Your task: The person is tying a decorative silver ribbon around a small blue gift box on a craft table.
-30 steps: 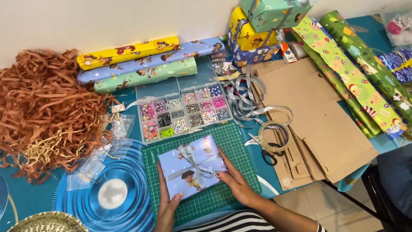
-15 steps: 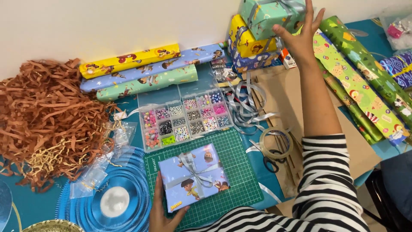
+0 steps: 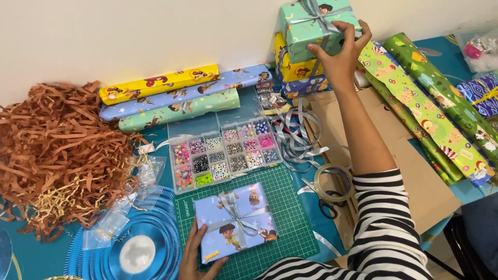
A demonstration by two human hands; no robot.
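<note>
Left hand [image 3: 199,254] grips blue wrapped gift box [image 3: 236,222] on green cutting mat [image 3: 290,218], 6 o'clock. Right hand [image 3: 340,54] clasps green wrapped box [image 3: 311,26] topping the stack, 1 o'clock.

bead box [image 3: 224,154] | brown paper shreds [image 3: 57,150] | blue ribbon spool [image 3: 136,254] | scissors [image 3: 322,199]

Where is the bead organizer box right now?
The bead organizer box lies mid-table, just behind the green cutting mat, in front of the three wrapping paper rolls.
</note>
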